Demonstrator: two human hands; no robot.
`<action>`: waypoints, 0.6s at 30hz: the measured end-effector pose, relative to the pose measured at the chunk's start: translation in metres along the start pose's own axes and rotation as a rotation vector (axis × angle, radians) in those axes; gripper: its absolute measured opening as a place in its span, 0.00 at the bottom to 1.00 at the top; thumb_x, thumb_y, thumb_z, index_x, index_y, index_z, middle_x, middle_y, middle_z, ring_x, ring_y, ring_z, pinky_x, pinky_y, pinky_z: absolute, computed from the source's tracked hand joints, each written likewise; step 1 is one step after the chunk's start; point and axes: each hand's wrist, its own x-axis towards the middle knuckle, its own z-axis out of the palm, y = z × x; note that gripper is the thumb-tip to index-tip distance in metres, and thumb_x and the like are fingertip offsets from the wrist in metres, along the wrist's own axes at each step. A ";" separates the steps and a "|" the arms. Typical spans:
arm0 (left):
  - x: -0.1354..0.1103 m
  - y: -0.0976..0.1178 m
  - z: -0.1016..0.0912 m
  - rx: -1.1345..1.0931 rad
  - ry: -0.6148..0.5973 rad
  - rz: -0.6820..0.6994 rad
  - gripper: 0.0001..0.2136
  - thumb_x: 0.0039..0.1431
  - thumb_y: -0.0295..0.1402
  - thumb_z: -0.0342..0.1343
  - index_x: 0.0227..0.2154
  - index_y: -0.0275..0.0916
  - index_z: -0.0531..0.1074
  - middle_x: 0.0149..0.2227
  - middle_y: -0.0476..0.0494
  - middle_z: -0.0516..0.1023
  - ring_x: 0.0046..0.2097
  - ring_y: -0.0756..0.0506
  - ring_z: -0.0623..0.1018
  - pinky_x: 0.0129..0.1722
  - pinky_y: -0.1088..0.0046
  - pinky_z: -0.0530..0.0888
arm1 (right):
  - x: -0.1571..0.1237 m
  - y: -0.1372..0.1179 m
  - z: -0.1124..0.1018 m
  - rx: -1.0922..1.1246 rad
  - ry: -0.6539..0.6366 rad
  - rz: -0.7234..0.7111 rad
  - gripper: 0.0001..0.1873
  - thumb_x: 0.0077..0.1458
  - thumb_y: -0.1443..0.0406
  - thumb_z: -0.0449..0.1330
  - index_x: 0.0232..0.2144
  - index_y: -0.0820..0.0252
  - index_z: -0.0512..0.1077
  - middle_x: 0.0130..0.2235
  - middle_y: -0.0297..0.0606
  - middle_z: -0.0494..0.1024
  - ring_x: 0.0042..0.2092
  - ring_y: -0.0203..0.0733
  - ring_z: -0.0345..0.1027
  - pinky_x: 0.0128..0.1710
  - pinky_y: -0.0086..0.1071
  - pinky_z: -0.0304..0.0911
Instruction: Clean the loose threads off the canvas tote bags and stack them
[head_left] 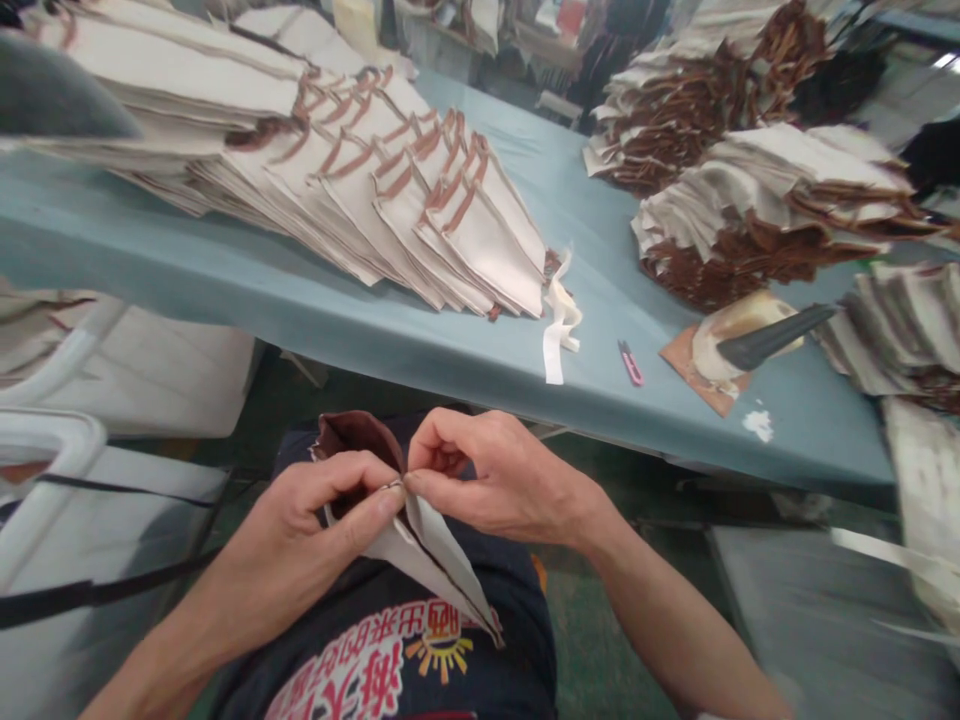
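A folded cream fabric piece (435, 550) with a brown strap or lining at its top rests in my lap, in front of the table. My left hand (315, 530) is closed, thumb and forefinger pinching its top edge. My right hand (487, 470) is closed too, pinching the same edge from the other side, fingertips almost touching the left ones. A small metal part seems to sit between the fingertips, too small to name.
A blue-grey table (300, 290) bears fanned stacks of cream pieces with brown straps (420, 190), more piles at the right (757, 210), a white strip (559, 325), a pink cutter (630, 362) and a dark-handled tool on scraps (757, 345). White bins (90, 500) stand at my left.
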 end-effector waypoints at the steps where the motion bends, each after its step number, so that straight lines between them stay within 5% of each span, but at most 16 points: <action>1: 0.000 0.002 0.000 0.009 0.008 0.016 0.15 0.68 0.41 0.59 0.26 0.42 0.81 0.25 0.51 0.81 0.27 0.48 0.77 0.27 0.77 0.73 | -0.001 0.004 0.001 0.060 0.025 -0.020 0.05 0.66 0.64 0.65 0.37 0.55 0.73 0.35 0.31 0.81 0.36 0.37 0.73 0.42 0.31 0.67; 5: -0.006 0.004 0.002 0.066 0.132 0.119 0.14 0.66 0.36 0.57 0.22 0.44 0.71 0.20 0.56 0.71 0.22 0.50 0.67 0.23 0.77 0.66 | 0.002 0.015 0.008 0.287 0.044 -0.119 0.14 0.67 0.57 0.65 0.50 0.57 0.77 0.53 0.42 0.86 0.53 0.45 0.80 0.60 0.40 0.72; 10: -0.013 0.001 0.007 0.054 0.235 0.115 0.17 0.68 0.37 0.56 0.22 0.44 0.67 0.20 0.56 0.68 0.22 0.51 0.67 0.23 0.75 0.64 | 0.012 0.019 0.028 0.280 -0.023 -0.186 0.21 0.61 0.59 0.73 0.54 0.54 0.76 0.60 0.44 0.85 0.61 0.51 0.78 0.67 0.43 0.68; 14: -0.014 0.010 0.004 -0.095 0.092 -0.005 0.19 0.65 0.42 0.61 0.19 0.44 0.67 0.19 0.54 0.69 0.22 0.50 0.66 0.21 0.76 0.64 | 0.019 0.023 0.036 0.162 -0.018 -0.251 0.25 0.53 0.56 0.80 0.48 0.51 0.76 0.52 0.39 0.85 0.56 0.52 0.79 0.66 0.45 0.68; 18: -0.023 0.009 -0.002 -0.199 0.039 -0.081 0.18 0.66 0.42 0.62 0.21 0.41 0.75 0.22 0.55 0.71 0.26 0.52 0.68 0.27 0.79 0.65 | 0.023 0.027 0.031 0.125 -0.046 -0.359 0.23 0.57 0.47 0.78 0.39 0.53 0.75 0.39 0.35 0.82 0.45 0.48 0.76 0.59 0.46 0.68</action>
